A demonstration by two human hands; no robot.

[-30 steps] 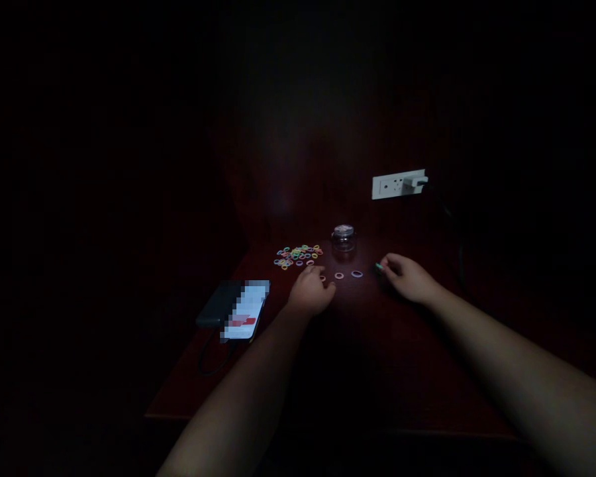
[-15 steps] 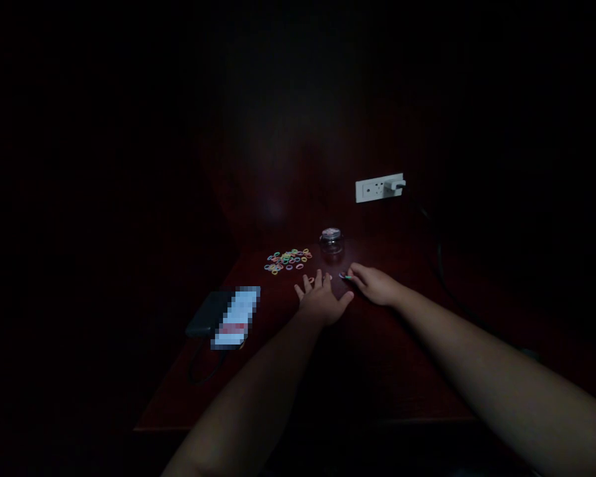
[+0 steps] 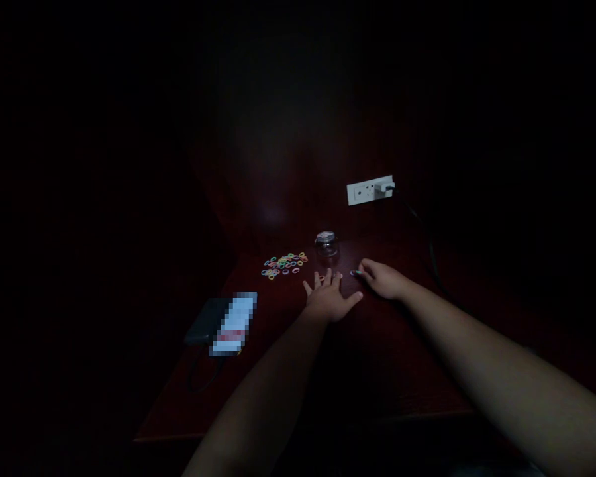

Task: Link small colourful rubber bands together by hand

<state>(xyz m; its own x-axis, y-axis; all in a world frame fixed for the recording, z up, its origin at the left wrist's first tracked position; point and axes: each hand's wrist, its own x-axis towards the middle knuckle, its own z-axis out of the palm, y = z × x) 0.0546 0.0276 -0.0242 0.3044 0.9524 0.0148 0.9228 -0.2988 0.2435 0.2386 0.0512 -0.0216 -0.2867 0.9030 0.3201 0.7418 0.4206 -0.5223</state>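
My left hand lies over the dark red table with its fingers spread. A few small coloured hair ties show at its fingertips, partly hidden by them. To the right, my right hand is closed in a pinch on a hair tie with green and purplish colour, low over the tabletop. Beyond my left hand lies a loose pile of pastel hair ties. A clear round jar with a lid stands behind both hands.
A lit phone rests against a dark box-like object at the left, with a cable below. A white socket plate with a plugged-in charger is on the back wall; its cord hangs right. The table's front edge is near.
My left hand has shifted slightly right with its fingers still spread. The right hand, holding the hair tie, has moved a little right and away. The whole view has turned slightly.
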